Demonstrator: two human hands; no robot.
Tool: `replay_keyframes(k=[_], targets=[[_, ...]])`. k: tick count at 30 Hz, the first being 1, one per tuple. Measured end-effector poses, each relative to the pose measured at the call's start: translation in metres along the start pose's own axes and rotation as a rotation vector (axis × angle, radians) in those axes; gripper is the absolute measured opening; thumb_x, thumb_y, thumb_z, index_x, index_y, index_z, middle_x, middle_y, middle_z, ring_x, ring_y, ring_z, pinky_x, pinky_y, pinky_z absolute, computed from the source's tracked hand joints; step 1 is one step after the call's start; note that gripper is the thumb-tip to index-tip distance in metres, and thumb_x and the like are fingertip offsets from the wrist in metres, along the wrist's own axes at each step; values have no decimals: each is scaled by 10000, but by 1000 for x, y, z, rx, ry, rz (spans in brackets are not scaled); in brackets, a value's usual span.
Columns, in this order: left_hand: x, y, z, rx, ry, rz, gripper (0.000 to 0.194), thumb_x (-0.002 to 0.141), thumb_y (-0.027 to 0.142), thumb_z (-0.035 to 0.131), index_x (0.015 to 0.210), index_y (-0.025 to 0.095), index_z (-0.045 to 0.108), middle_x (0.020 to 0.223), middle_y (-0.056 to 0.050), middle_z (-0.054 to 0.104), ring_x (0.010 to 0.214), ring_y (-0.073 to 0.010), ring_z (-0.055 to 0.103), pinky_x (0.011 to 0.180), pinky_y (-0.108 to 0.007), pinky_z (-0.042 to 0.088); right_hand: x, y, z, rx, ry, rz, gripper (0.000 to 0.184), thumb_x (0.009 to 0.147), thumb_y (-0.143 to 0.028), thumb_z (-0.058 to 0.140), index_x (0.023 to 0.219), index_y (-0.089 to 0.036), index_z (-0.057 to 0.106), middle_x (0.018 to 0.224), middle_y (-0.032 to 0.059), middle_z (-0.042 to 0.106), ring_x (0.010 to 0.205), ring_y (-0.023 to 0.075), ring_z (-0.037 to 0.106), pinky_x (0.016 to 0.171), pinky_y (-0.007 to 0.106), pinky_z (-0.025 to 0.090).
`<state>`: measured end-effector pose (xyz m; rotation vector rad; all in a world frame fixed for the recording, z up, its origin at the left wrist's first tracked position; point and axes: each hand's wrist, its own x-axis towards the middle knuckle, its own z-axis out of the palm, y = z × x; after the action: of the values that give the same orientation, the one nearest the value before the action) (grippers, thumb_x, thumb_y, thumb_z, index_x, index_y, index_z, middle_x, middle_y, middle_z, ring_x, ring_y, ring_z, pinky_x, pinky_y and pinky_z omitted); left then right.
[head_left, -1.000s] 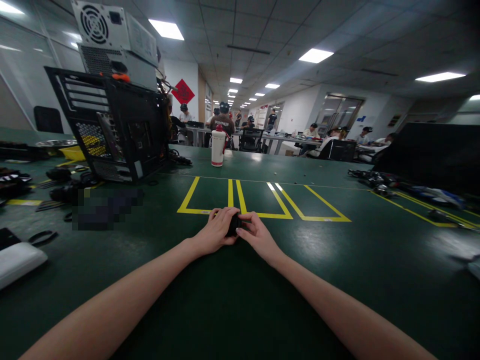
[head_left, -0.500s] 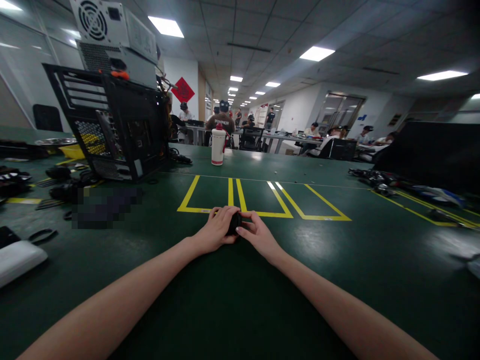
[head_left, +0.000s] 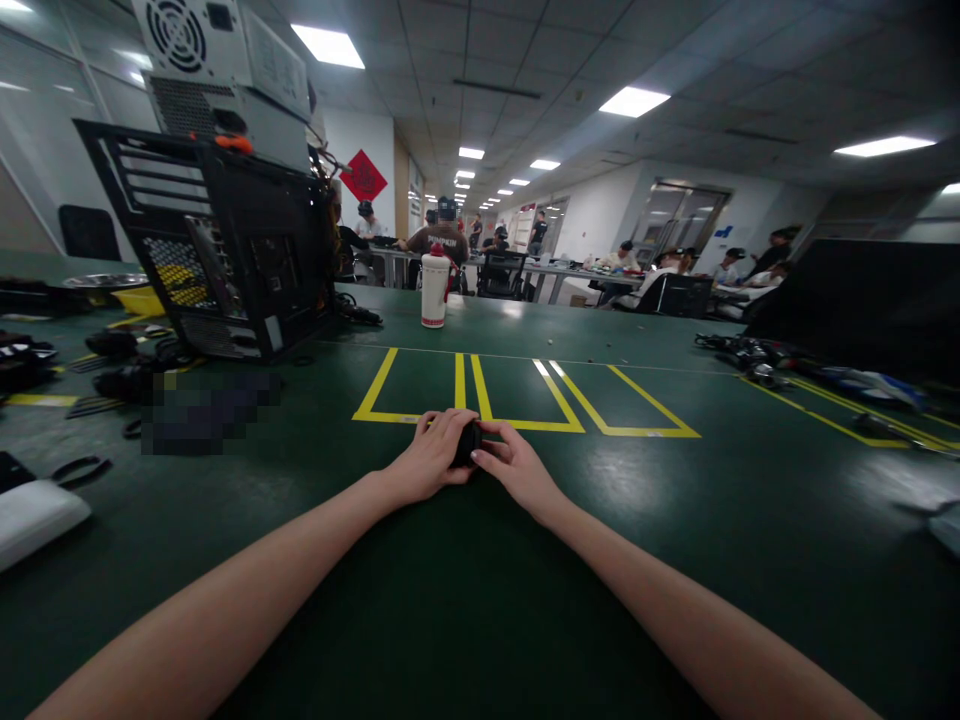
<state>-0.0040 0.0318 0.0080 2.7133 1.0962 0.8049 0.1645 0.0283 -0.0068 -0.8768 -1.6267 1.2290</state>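
Observation:
Both of my arms reach out over a dark green table [head_left: 480, 600]. My left hand [head_left: 431, 458] and my right hand [head_left: 517, 468] meet at its middle, fingers curled round a small black object [head_left: 468, 442] held between them. Most of that object is hidden by my fingers, so I cannot make out what it is. The hands rest just in front of yellow tape rectangles [head_left: 525, 395] marked on the table.
An open black computer case [head_left: 217, 250] with grey power supplies [head_left: 225, 70] stacked on top stands at the left. A white bottle [head_left: 434, 288] stands behind the tape marks. Cables and parts lie at both sides. A white flat thing [head_left: 37, 515] lies near left. People sit at far tables.
My hands stay together on the small black object. The view has tilted up slightly.

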Motion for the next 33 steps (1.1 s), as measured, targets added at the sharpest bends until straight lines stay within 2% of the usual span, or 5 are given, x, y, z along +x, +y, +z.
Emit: replay_keyframes(k=[9,16,22,26,33], targets=[[1,-6,9,27,40,5,587,707,221,554,1200,193,236,1165,-96,413,1102,-237,381,944,-425,238,-1,-2,2,-21,44,-72,213,717,-231,571,913,-231,486,1014,4,496,1027,173,506,891,352,416],[1,-2,4,25,17,-10,581,715,219,550,1203,201,234,1178,-98,408,1106,-242,380,946,-436,232,1,-2,-1,-50,26,-14,342,729,-224,550,1059,-227,461,1131,37,479,1049,180,489,932,376,386],[0,-3,6,36,30,-13,600,707,205,554,1209,203,226,1178,-99,406,1109,-248,379,943,-442,234,-1,-2,0,-7,-15,-35,290,716,-232,570,987,-237,467,1046,17,504,1011,175,514,864,354,445],[0,-2,6,35,28,-17,577,718,222,546,1204,203,234,1180,-98,406,1108,-249,381,942,-446,235,-1,-1,1,-12,-3,-68,231,727,-218,555,947,-238,489,997,1,514,1002,162,523,891,347,422],[2,0,4,37,19,-21,574,715,226,554,1195,197,241,1186,-99,407,1108,-249,381,943,-439,235,1,1,-1,-36,22,-25,332,728,-223,551,1049,-232,467,1127,36,493,1042,177,504,935,378,384]])
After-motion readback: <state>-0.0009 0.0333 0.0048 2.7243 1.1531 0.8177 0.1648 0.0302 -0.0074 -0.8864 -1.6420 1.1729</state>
